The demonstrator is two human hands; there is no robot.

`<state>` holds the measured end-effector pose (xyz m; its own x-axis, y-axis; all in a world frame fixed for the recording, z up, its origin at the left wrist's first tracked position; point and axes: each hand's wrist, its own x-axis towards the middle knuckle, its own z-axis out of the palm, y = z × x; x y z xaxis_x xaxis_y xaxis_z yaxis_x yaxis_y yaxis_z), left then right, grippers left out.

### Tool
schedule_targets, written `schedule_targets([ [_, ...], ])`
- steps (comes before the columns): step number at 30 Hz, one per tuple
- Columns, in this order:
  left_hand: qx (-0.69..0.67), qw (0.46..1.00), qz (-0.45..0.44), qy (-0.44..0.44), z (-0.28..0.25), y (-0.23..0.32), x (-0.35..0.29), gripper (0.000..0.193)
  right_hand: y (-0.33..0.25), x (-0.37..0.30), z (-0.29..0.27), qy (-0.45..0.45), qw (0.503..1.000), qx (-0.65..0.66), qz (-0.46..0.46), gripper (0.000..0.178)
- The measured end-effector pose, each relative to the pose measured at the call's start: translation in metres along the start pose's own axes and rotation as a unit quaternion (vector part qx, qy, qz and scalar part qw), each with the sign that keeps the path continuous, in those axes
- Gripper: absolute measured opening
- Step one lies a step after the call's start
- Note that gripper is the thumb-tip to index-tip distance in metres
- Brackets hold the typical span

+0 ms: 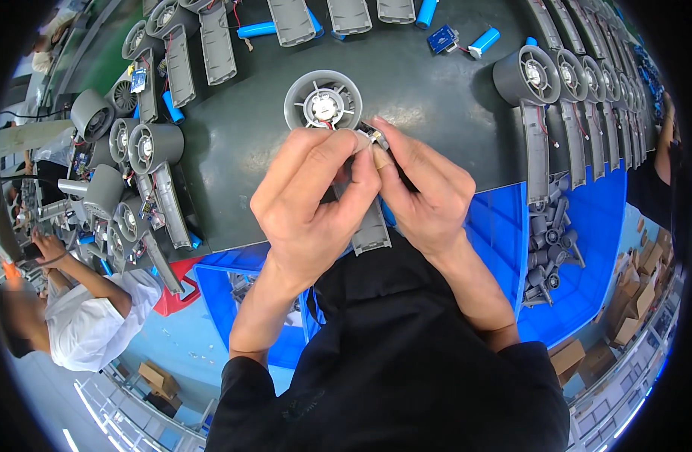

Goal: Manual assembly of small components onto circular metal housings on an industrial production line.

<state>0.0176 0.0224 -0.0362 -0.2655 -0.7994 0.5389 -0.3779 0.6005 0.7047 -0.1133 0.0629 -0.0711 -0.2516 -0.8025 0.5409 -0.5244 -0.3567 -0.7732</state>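
Note:
In front of me lies a grey handheld fan housing (293, 98), its round end holding a white-hubbed motor with a red wire. The open grey handle (371, 235) shows below my fingers. My left hand (304, 196) is closed in a pinch just below the round end, on something its fingers hide. Opposite it, my right hand (432, 188) pinches a small electronic part (376, 137) with a pale, shiny piece on it. The fingertips of both hands nearly meet, covering the middle of the housing and any wires there.
Similar housings line the dark table (233, 158) at left, back and right, such as one fan housing (528, 79). A blue battery (484, 42) and a blue circuit board (442, 39) lie at the back. Blue bins (579, 248) stand below the edge. A person (97, 316) sits at left.

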Motion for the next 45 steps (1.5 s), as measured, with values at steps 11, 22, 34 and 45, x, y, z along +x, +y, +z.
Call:
schedule_targets([
  [11,0.015,0.999,0.021,-0.039,-0.005,-0.001,0.001,0.019,0.005,0.002,-0.003,-0.013,0.998,-0.036,-0.054,0.032],
  [22,0.017,0.998,0.026,-0.048,-0.006,0.000,0.000,0.021,0.010,0.002,-0.001,0.010,0.995,-0.034,-0.093,0.028],
  [34,0.022,0.997,0.025,-0.067,-0.006,0.002,0.004,0.018,0.012,0.002,-0.001,0.020,0.994,-0.030,-0.100,0.028],
  [45,0.021,0.995,0.010,-0.101,-0.011,0.004,0.005,0.019,0.014,0.000,-0.003,0.008,0.995,-0.008,-0.103,0.032],
])
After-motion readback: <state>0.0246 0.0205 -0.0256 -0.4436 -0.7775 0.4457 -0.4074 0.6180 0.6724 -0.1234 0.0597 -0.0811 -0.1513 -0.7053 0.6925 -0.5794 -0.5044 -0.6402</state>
